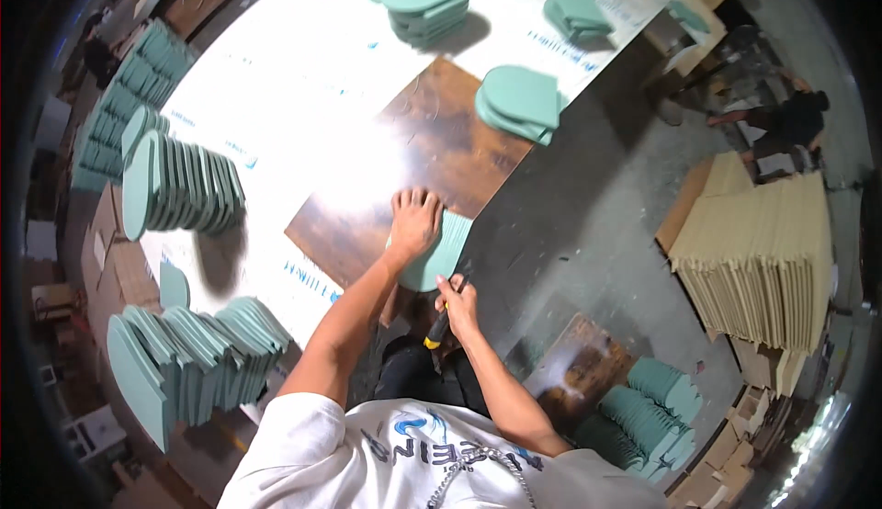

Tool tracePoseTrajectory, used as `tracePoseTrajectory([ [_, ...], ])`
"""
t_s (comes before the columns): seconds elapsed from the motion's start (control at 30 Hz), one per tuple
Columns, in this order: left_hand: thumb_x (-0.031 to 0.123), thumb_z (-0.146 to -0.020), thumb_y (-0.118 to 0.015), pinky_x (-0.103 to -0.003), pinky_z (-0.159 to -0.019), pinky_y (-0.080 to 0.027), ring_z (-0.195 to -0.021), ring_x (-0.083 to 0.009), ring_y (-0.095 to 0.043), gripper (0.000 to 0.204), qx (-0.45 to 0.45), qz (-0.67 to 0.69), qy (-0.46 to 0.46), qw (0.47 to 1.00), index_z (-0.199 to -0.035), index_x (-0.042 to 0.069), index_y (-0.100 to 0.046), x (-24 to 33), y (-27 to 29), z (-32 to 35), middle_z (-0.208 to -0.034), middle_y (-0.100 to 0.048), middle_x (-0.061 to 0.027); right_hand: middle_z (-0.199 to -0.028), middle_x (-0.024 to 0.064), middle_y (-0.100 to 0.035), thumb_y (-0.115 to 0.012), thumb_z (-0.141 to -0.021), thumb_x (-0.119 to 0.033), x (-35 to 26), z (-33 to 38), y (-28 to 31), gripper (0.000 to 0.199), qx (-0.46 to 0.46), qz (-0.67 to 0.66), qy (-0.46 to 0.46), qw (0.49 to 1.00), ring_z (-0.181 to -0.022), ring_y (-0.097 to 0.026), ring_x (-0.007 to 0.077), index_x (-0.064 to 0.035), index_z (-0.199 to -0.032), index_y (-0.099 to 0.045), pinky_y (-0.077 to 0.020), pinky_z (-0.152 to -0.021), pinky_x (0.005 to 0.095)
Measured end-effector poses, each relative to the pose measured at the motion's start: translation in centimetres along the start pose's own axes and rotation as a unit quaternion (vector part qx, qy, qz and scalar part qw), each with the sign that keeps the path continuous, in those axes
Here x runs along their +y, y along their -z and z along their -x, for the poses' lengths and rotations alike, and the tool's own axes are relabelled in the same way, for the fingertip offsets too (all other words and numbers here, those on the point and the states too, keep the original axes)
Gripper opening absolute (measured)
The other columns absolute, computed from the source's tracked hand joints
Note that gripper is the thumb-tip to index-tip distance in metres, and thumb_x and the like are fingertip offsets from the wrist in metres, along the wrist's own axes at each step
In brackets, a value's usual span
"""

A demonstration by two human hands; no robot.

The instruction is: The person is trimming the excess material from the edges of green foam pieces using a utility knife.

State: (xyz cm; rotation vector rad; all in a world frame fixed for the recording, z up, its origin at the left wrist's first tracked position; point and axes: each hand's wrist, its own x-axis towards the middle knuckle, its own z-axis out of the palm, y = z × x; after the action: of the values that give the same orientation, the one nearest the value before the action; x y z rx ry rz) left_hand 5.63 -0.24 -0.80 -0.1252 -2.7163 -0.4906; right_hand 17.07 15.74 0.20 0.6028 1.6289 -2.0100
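A green, round-ended foam-like piece (443, 254) with fine parallel lines across it lies at the near edge of a brown marbled board (441, 132). My left hand (415, 224) presses down on its left side, palm down, with the fingers laid forward onto the board. Beside the piece's near right edge, my right hand (457, 301) is closed around a black and yellow utility knife (437, 329). The fingers partly hide the knife, and I cannot tell whether its tip touches the piece.
Stacks of green pieces stand on the white table (303, 77): a long row (184, 187) at left and smaller piles (519, 100) ahead. Another row (197, 353) is at near left. Rightward are tan cardboard sheets (753, 261), green stacks (643, 412) and a person (795, 128).
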Motion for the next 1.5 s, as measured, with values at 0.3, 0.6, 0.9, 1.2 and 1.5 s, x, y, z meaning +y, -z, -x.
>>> tracePoseTrajectory([
  [0.3, 0.045, -0.095, -0.073, -0.034, -0.087, -0.051, -0.099, -0.0178, -0.064, 0.048, -0.366, 0.532, 0.201, 0.737, -0.123, 0.006, -0.069, -1.5, 10.8, 0.9, -0.109, -0.07, -0.007, -0.064, 0.0005, -0.059, -0.067, -0.102, -0.028, -16.7, 5.1, 4.8, 0.031, -0.176, 0.293, 0.11, 0.933, -0.049, -0.057, 0.0077, 0.0027, -0.105, -0.069, -0.0441, -0.048, 0.0256],
  [0.6, 0.047, -0.101, -0.065, -0.037, -0.093, -0.054, -0.115, -0.0223, -0.062, 0.058, 0.104, 0.759, 0.384, 0.515, -0.141, 0.006, -0.053, 10.0, 22.6, 0.3, -0.13, -0.062, -0.0109, -0.059, -0.001, -0.056, -0.072, -0.098, -0.022, -26.5, 10.6, 0.7, 0.029, -0.182, 0.165, 0.199, 0.949, -0.048, -0.055, 0.006, -0.001, -0.082, -0.06, -0.0404, -0.046, 0.0239],
  [0.9, 0.036, -0.103, -0.064, -0.037, -0.094, -0.051, -0.105, -0.0243, -0.065, 0.048, -0.099, 0.534, 0.164, 0.824, -0.133, -0.001, -0.062, 10.6, 29.2, -3.1, -0.118, -0.071, -0.0151, -0.059, 0.0081, -0.06, -0.067, -0.1, -0.019, -31.2, 9.6, 2.2, 0.021, -0.402, 0.37, 0.3, 0.782, -0.048, -0.056, 0.012, 0.0009, -0.093, -0.066, -0.0429, -0.049, 0.029],
  [1.2, 0.032, -0.103, -0.066, -0.027, -0.073, -0.051, -0.08, -0.0109, -0.064, 0.032, -0.133, 0.583, 0.396, 0.697, -0.102, 0.0, -0.074, 14.8, 23.3, -6.6, -0.087, -0.072, -0.0028, -0.064, -0.0013, -0.058, -0.069, -0.101, -0.032, -30.6, 6.3, 10.9, 0.033, -0.398, 0.354, 0.105, 0.84, -0.051, -0.054, 0.0042, -0.0017, -0.088, -0.064, -0.0428, -0.048, 0.024],
  [1.5, 0.042, -0.103, -0.064, -0.026, -0.074, -0.051, -0.08, -0.0094, -0.063, 0.041, -0.234, 0.576, 0.286, 0.729, -0.104, 0.002, -0.074, 16.9, 16.4, -12.8, -0.087, -0.07, -0.0005, -0.058, -0.0042, -0.049, -0.073, -0.098, -0.032, -33.7, 3.1, 17.6, 0.043, -0.363, 0.331, 0.043, 0.87, -0.046, -0.05, 0.0039, -0.0069, -0.072, -0.05, -0.0374, -0.044, 0.0248],
])
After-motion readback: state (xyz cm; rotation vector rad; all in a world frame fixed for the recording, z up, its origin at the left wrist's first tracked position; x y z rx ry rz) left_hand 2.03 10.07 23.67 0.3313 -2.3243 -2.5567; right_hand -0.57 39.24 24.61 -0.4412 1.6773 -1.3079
